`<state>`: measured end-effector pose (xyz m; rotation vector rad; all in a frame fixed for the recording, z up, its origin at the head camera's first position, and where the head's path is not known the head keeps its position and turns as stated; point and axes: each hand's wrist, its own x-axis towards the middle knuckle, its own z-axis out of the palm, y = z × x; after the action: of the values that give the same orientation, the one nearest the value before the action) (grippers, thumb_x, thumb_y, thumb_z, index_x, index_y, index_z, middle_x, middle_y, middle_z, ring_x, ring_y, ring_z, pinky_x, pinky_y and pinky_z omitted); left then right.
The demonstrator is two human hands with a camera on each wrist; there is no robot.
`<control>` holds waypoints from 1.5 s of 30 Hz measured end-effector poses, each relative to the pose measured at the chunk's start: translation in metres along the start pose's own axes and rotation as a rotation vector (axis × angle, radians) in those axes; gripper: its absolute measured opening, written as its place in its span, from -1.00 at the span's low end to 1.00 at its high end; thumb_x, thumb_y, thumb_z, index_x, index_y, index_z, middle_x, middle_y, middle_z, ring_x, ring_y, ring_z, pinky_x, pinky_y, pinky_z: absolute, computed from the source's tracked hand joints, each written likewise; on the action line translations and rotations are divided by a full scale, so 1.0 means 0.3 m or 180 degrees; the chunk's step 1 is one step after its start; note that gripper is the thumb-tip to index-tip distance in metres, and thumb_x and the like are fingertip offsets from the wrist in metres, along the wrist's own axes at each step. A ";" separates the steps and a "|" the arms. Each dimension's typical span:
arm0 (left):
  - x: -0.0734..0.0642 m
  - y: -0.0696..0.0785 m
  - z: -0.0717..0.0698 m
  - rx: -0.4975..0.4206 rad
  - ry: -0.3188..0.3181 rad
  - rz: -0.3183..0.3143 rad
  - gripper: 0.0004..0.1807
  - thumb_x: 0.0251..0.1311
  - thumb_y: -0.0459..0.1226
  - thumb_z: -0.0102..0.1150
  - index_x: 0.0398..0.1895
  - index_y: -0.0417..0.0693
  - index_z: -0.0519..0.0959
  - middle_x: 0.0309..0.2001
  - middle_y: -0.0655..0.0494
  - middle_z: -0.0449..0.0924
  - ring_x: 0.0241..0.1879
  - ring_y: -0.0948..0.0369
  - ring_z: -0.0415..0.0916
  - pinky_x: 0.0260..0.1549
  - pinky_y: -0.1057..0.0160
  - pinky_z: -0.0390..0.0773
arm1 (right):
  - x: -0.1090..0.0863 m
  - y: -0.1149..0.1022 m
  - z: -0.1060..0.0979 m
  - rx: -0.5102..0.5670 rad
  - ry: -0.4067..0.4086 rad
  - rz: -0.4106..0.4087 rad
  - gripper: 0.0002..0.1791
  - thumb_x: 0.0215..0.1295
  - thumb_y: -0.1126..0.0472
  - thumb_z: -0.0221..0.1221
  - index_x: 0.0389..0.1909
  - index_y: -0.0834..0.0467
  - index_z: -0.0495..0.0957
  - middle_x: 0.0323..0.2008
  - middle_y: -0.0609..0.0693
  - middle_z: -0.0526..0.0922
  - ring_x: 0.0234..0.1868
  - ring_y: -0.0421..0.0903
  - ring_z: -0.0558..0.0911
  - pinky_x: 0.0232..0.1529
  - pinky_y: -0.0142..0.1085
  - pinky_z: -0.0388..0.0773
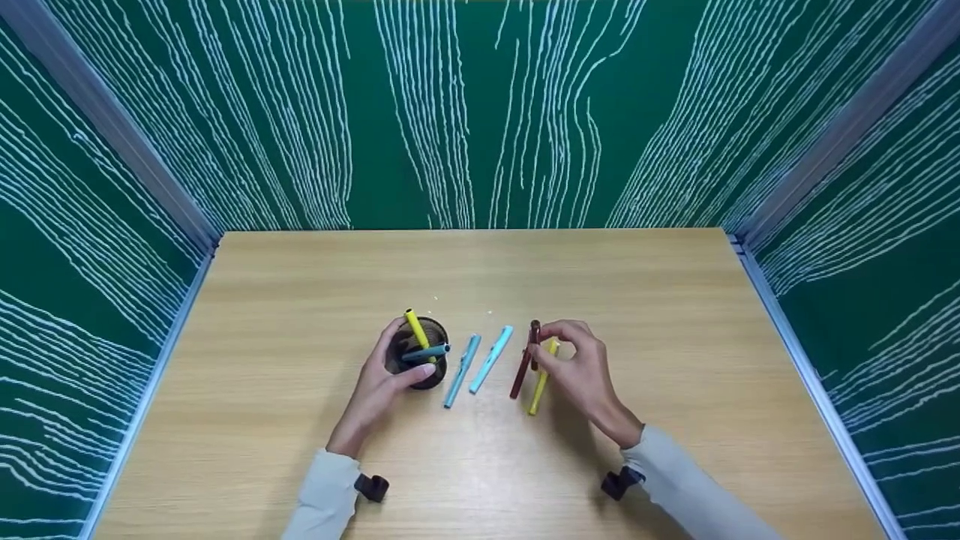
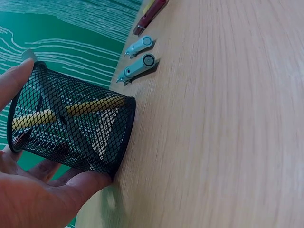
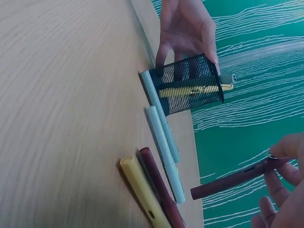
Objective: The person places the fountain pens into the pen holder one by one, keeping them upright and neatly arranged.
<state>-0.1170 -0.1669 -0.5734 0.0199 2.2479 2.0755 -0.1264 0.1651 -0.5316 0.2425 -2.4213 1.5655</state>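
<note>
My left hand [image 1: 381, 384] grips a black mesh pen cup [image 2: 71, 85], fingers around its side and thumb at the rim. The cup stands upright on the table, holding a yellow pen [image 1: 416, 328] and a blue-grey pen [image 1: 427, 352] that cross. Between thumb and fingertips, my right hand [image 1: 585, 367] pinches a dark red pen [image 3: 232, 183] above the table. Below it lie a second dark red pen [image 3: 159, 185] and a yellow pen [image 3: 142, 190], side by side. Two light blue pens [image 1: 491, 360] [image 1: 462, 371] rest between the cup and the dark red pen.
The wooden table [image 1: 480, 465] ends at green panels [image 1: 420, 112] with white wavy lines at the back and sides. Grey metal posts [image 1: 127, 135] stand at the corners. A few tiny white specks lie behind the pens.
</note>
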 end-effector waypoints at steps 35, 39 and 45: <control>0.010 -0.001 0.014 0.0039 -0.0047 0.0058 0.04 0.24 -0.14 0.63 0.73 0.24 0.24 0.58 0.00 0.42 0.62 -0.07 0.26 0.63 -0.18 0.10 | 0.097 -0.138 0.184 0.0574 -0.0031 -0.0041 -0.85 0.34 0.30 0.52 -0.12 0.16 0.79 -0.08 0.01 0.76 0.12 0.02 0.63 0.36 0.17 0.46; 0.008 0.003 0.014 0.0039 -0.0050 0.0057 0.03 0.24 -0.15 0.62 0.73 0.26 0.25 0.57 0.02 0.42 0.62 -0.08 0.26 0.63 -0.19 0.10 | 0.109 -0.154 0.196 0.0618 -0.0061 -0.0063 -0.85 0.36 0.28 0.52 -0.11 0.15 0.79 -0.08 0.01 0.77 0.10 0.08 0.65 0.36 0.08 0.47; 0.005 0.003 0.008 0.0061 -0.0002 0.0058 0.01 0.26 -0.19 0.59 0.72 0.26 0.25 0.56 0.02 0.44 0.61 -0.08 0.27 0.63 -0.21 0.09 | 0.120 -0.182 0.219 0.0685 -0.0070 -0.0116 -0.84 0.36 0.26 0.52 -0.10 0.15 0.79 -0.09 0.00 0.77 0.09 0.03 0.65 0.35 0.03 0.48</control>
<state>-0.1184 -0.1643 -0.5728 0.0424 2.2756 2.0625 -0.1537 0.0825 -0.4992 0.3428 -2.2501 1.8161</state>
